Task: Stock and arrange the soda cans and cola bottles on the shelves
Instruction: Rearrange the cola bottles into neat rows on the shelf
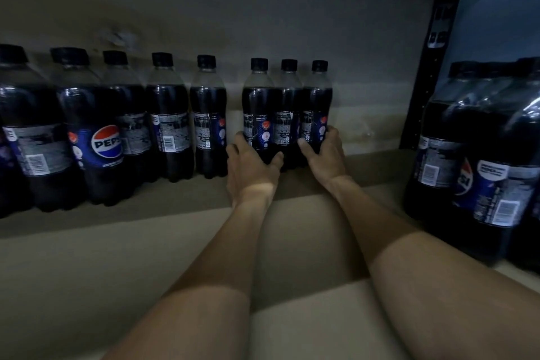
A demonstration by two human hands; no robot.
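Three cola bottles, seemingly clasped between hands

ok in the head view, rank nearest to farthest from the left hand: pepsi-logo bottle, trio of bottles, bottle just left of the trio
1. trio of bottles, centre, in the grip of the left hand
2. bottle just left of the trio, alongside
3. pepsi-logo bottle, farther left
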